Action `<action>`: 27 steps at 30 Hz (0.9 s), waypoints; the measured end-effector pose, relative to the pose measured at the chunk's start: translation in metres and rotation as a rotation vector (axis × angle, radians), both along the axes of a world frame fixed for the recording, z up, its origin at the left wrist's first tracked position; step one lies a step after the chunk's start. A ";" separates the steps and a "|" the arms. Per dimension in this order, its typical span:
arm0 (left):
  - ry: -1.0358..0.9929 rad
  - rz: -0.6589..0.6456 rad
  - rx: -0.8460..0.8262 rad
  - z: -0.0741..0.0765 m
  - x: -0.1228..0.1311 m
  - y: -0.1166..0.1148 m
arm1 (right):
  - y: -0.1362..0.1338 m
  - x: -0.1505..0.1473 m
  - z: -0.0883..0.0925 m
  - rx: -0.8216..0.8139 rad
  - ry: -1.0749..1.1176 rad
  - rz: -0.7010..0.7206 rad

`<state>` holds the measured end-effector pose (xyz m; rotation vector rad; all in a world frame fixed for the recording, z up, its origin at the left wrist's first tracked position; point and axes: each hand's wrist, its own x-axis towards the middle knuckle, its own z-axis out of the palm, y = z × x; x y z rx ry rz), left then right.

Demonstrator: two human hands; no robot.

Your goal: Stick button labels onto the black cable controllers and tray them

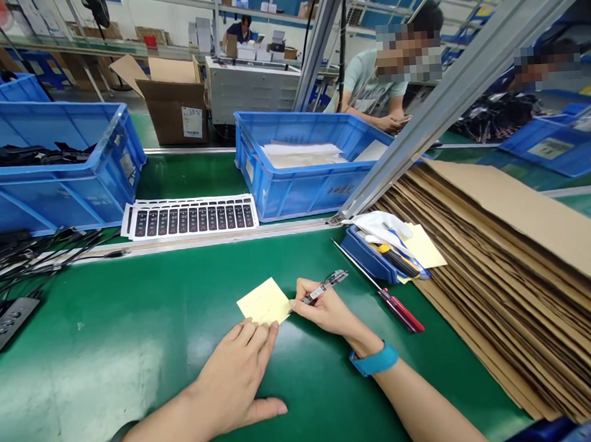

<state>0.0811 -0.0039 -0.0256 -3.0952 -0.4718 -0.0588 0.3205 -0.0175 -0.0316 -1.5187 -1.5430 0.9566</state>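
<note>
A small yellow sticky note point(264, 301) lies on the green table surface point(132, 337). My left hand point(235, 378) lies flat beside it, fingers stretched out, with the fingertips pressing on the note's near edge. My right hand point(325, 309) is closed round a pen point(323, 288), whose tip touches the note's right edge. A blue band point(374, 361) sits on my right wrist.
A red-handled screwdriver point(387, 295) lies right of my hand, next to a small blue tray point(370, 256) with a utility knife and yellow notes. Stacked cardboard sheets point(519, 280) fill the right. A label sheet point(190, 217), blue crates point(312, 160) and black cables point(22, 254) lie beyond. Other people work across the table.
</note>
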 end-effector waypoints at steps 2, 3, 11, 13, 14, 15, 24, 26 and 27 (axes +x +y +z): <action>0.003 0.000 -0.011 0.002 0.000 0.000 | 0.000 0.000 0.001 0.002 -0.002 -0.010; 0.005 -0.001 -0.015 0.002 0.001 0.001 | 0.001 0.000 0.001 0.003 -0.004 -0.018; 0.002 0.002 -0.011 0.005 0.002 0.002 | -0.001 0.005 0.002 0.067 -0.018 -0.097; -0.001 0.001 -0.003 0.004 0.002 0.001 | -0.001 0.006 0.002 0.084 -0.021 -0.130; 0.001 -0.001 -0.001 0.004 0.001 0.001 | -0.002 0.007 0.002 0.082 -0.024 -0.129; 0.002 0.000 0.000 0.003 0.001 0.001 | -0.002 0.007 0.002 0.073 -0.026 -0.117; 0.000 0.002 0.004 0.000 0.001 -0.001 | -0.002 0.007 0.002 0.026 -0.045 -0.062; 0.004 -0.003 0.006 0.001 0.001 -0.001 | -0.002 0.007 0.002 0.036 -0.047 -0.085; 0.006 -0.003 0.005 0.002 0.001 -0.001 | -0.002 0.006 0.002 0.042 -0.050 -0.093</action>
